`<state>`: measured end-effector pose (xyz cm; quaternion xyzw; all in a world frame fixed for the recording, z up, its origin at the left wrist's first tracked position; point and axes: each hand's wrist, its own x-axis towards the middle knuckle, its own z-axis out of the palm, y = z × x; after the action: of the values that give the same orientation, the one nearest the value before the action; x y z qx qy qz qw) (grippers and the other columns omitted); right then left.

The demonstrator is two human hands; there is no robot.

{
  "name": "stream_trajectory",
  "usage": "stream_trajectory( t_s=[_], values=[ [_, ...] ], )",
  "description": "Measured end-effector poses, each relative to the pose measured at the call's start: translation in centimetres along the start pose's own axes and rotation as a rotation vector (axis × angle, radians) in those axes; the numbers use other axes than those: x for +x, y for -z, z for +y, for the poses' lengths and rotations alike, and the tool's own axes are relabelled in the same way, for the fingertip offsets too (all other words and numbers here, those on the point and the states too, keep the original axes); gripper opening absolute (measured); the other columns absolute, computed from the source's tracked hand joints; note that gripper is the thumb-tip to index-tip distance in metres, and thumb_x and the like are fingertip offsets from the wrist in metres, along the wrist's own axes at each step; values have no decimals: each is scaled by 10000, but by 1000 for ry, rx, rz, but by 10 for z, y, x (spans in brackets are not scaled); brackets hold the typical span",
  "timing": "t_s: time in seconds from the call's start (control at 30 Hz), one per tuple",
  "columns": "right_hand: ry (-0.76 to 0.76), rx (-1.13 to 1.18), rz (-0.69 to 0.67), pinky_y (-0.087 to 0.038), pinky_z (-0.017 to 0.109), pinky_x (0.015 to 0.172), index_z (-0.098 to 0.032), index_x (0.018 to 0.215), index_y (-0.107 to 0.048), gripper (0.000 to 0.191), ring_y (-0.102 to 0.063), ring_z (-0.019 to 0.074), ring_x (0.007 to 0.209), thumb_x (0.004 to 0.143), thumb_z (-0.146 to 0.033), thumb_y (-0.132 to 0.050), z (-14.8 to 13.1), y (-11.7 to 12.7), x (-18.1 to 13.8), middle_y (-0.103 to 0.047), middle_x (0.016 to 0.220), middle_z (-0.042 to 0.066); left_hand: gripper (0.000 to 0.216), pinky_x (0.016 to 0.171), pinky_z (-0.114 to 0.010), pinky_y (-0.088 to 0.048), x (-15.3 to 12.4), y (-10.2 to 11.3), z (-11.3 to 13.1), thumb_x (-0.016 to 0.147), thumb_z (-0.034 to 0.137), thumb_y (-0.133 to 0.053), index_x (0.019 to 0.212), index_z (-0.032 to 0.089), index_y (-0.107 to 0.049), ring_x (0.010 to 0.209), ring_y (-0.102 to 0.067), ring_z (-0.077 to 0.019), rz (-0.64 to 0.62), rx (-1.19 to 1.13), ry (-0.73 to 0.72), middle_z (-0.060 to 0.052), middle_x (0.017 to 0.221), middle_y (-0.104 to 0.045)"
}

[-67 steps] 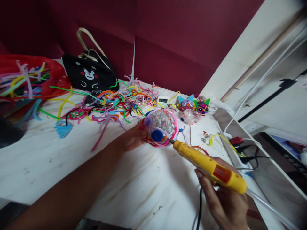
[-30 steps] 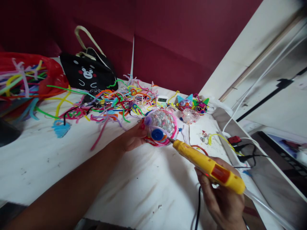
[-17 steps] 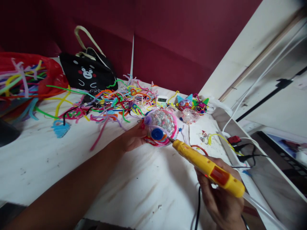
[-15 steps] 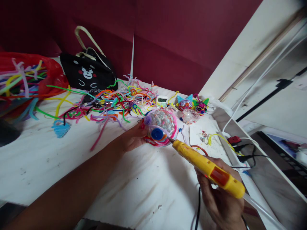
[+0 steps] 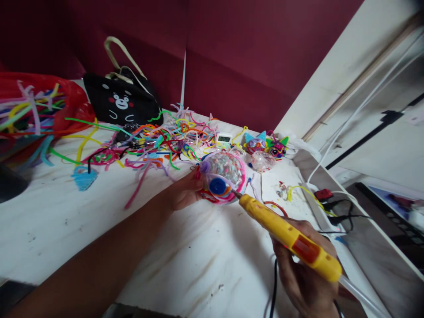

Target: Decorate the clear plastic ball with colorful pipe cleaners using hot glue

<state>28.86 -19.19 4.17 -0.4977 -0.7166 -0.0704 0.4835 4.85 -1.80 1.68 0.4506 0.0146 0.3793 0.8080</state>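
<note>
My left hand (image 5: pixel 187 191) is closed around the left side of a round craft ball (image 5: pixel 228 170). The ball has a clear dome with speckled filling, a pink fuzzy rim, a purple knob and a blue disc on its near side. Some of my left fingers are hidden behind it. In my right hand (image 5: pixel 306 269) is a yellow hot glue gun (image 5: pixel 288 234), with a clear glue stick (image 5: pixel 359 296) coming out of its back end. The gun's nozzle points left and meets the ball's near right edge, beside the blue disc; whether it touches is unclear.
Colourful pipe cleaners (image 5: pixel 179 137) lie piled behind the ball, near a small digital display (image 5: pixel 224 139). Two decorated animal heads (image 5: pixel 255 142) and a clear dome (image 5: pixel 263 161) stand at the back right. A power strip (image 5: pixel 323 212) with cables runs along the right edge. A black bag (image 5: pixel 115 99) sits behind.
The glue gun and my right hand have shifted very slightly down and to the right. My left hand and the ball are almost unchanged.
</note>
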Motion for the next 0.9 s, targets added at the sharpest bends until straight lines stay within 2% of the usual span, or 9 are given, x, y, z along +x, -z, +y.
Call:
stream_trajectory(
  t_s=[0.17,0.27,0.37,0.5,0.63,0.77,0.9],
  values=[
    [-39,38,24,-542,376,661,-237,1070,-630,284,-667,232,796,817,-111,-660,-2,-2,-2,-680,907,51,397,794,-310,-530,0,2,0,723,379,-859,1073,225,-751,822,-733,-205,7,-1,-5,-43,896,-791],
    [3,56,48,-545,380,651,-237,1092,-629,320,-667,233,783,807,-97,-667,-2,-3,-2,-683,899,45,404,797,-309,-532,0,1,0,706,389,-871,1057,224,-754,834,-736,-209,8,-1,-13,-44,900,-790],
    [20,62,36,-548,367,636,-231,1063,-639,299,-666,226,769,802,-89,-674,-1,-3,-2,-684,888,42,389,779,-307,-537,0,-1,1,692,393,-882,1007,205,-756,799,-734,-209,15,-5,-18,-52,885,-790],
    [-28,39,16,-551,368,616,-238,1030,-638,246,-674,228,743,820,-111,-655,-2,-3,0,-687,867,47,408,786,-328,-536,0,-1,1,691,369,-883,1040,207,-748,806,-735,-222,30,-11,-12,-56,905,-794],
    [11,-6,2,-558,366,598,-234,1037,-666,226,-688,236,754,823,-162,-675,-1,-2,2,-702,876,57,420,793,-337,-533,-1,1,1,697,372,-878,1059,207,-746,822,-738,-232,26,-8,-7,-66,917,-799],
    [16,-9,-33,-577,365,627,-217,1075,-671,290,-693,232,789,794,-166,-718,4,0,0,-709,928,68,431,808,-338,-528,-1,3,-1,714,394,-864,1089,216,-745,849,-741,-238,5,5,-3,-64,904,-800],
    [7,109,54,-580,380,650,-223,1077,-660,320,-694,240,814,774,-130,-700,6,-2,-4,-700,934,57,442,827,-327,-527,-1,4,-2,728,392,-851,1126,232,-741,874,-740,-228,3,11,-4,-49,907,-797]
  ],
)
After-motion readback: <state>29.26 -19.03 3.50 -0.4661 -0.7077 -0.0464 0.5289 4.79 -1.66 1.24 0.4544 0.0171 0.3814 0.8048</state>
